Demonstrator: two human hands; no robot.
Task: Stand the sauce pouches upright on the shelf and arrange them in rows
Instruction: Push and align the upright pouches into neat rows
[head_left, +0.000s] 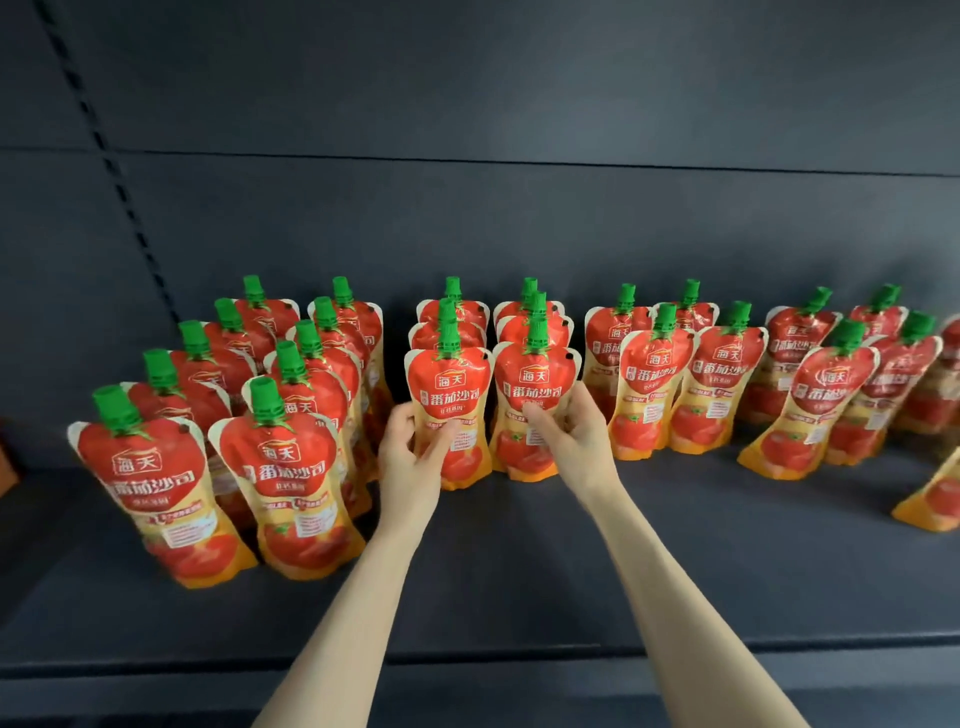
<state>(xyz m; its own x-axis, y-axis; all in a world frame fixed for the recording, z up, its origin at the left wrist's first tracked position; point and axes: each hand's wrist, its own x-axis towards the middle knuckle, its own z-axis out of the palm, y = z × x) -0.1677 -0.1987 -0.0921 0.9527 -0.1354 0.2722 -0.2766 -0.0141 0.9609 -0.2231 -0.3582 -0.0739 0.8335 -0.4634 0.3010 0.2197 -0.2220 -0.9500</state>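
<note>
Dark grey shelf (519, 571), matte back panel behind. Red-and-yellow sauce pouches (291, 467) with green screw caps, standing upright in rows front to back. Left hand (410, 457) grasping centre-left front pouch (449, 410); right hand (566, 441) pinching neighbouring front pouch (535, 405). Far-right edge pouch (935, 499) possibly leaning.

A dark grey matte back panel (519, 104) rises in horizontal sections. A slotted dark metal upright strip (111, 171) runs diagonally down its left side (the wide lens bends it).
</note>
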